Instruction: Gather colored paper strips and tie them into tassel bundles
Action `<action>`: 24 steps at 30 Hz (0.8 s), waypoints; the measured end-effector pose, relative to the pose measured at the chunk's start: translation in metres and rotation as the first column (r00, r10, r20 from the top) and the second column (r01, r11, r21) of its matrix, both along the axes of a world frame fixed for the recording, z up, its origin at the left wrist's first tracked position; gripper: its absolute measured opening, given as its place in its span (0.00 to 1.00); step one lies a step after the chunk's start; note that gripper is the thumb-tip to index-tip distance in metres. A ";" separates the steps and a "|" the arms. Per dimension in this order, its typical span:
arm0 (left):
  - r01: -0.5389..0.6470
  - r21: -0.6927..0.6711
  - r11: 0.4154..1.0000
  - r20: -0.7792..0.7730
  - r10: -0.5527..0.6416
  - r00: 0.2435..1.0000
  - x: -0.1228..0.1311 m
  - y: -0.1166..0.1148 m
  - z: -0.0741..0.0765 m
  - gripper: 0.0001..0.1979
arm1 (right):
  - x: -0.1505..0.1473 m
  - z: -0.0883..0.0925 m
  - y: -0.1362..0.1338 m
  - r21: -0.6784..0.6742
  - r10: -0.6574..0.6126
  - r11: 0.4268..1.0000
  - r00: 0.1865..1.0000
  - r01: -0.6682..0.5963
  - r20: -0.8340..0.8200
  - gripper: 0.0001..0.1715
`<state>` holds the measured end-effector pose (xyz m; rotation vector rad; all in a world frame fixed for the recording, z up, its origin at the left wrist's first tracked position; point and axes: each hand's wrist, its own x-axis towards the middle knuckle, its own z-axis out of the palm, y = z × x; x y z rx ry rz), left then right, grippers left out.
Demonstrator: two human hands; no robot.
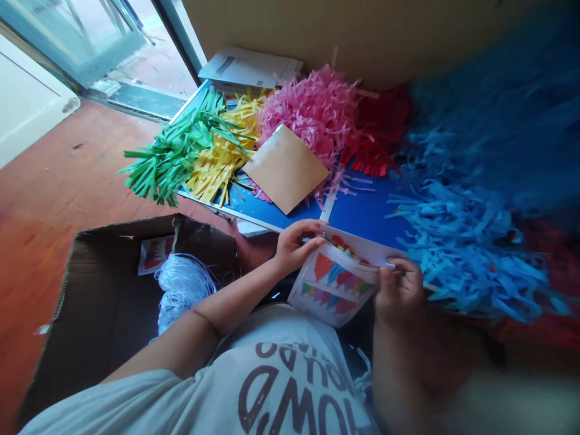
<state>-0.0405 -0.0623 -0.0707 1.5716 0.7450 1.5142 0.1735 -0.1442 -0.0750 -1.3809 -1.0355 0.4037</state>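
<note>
My left hand (299, 246) and my right hand (399, 290) both grip a printed paper sheet (335, 281) showing rows of colourful bunting triangles. The left hand pinches its upper left edge, and the right hand, slightly blurred, holds its right side. Just beyond the sheet lies a blue board (367, 211) bearing fringed paper in green (170, 160), yellow (222, 160), pink (308, 118) and red (378, 133). A kraft paper square (285, 169) rests on these fringes. Light blue fringed paper (462, 254) lies to the right of my right hand.
An open cardboard box (104, 314) on the reddish wooden floor (58, 181) holds a white string coil (181, 290) and a printed sheet (154, 254). Papers (249, 67) lie against a tan wall (339, 36). A glass door (77, 42) stands upper left. Blurred blue fringe fills the right.
</note>
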 end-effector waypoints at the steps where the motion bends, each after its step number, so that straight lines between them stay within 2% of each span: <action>1: 0.043 -0.021 0.999 -0.001 -0.043 0.999 -0.001 0.003 0.002 0.07 | 0.002 0.002 0.001 -0.008 0.025 1.000 0.999 -0.025 0.024 0.16; 4: 0.116 -0.051 0.992 0.002 -0.116 0.993 -0.001 0.010 0.003 0.08 | 0.004 0.009 0.005 0.021 0.093 0.995 0.993 -0.095 0.073 0.14; 6: 0.121 -0.073 0.990 0.055 -0.117 0.992 0.000 0.013 0.003 0.07 | 0.001 0.012 0.007 0.035 0.087 0.995 0.994 -0.089 0.061 0.12; 7: 0.126 -0.082 0.989 0.073 -0.120 0.990 0.000 0.014 0.003 0.10 | 0.000 0.013 0.008 0.040 0.068 0.997 0.997 -0.069 0.035 0.11; 9: 0.139 -0.050 0.989 0.039 -0.137 0.990 0.000 0.017 0.004 0.17 | -0.002 0.014 0.009 0.043 0.059 0.997 0.998 -0.057 -0.031 0.19; 11: 0.150 0.051 0.987 -0.059 -0.147 0.987 -0.003 0.019 0.008 0.13 | -0.002 0.015 0.009 0.041 0.104 0.994 0.993 -0.102 -0.060 0.28; 12: 0.161 0.098 0.982 -0.105 -0.150 0.983 -0.005 0.020 0.011 0.10 | 0.000 0.015 0.009 0.039 0.142 0.989 0.989 -0.140 -0.042 0.26; 15: 0.222 0.136 0.966 -0.161 -0.199 0.967 -0.008 0.021 0.020 0.06 | 0.006 0.018 0.008 0.052 0.237 0.969 0.969 -0.241 0.070 0.09; 17: 0.235 0.086 0.968 -0.151 -0.221 0.964 -0.008 0.019 0.024 0.07 | 0.010 0.019 0.008 0.066 0.298 0.951 0.953 -0.302 0.062 0.09; 19: 0.214 -0.018 0.977 -0.140 -0.214 0.967 -0.006 0.017 0.028 0.09 | 0.011 0.022 0.008 0.041 0.306 0.951 0.952 -0.306 -0.004 0.12; 22: 0.191 -0.242 0.951 -0.178 -0.237 0.955 -0.002 0.014 0.035 0.13 | 0.013 0.030 0.009 -0.133 0.249 0.958 0.968 -0.252 -0.042 0.11; 24: 0.188 -0.327 0.926 -0.204 -0.264 0.943 -0.001 0.012 0.041 0.17 | 0.016 0.038 0.009 -0.267 0.251 0.931 0.968 -0.248 -0.023 0.14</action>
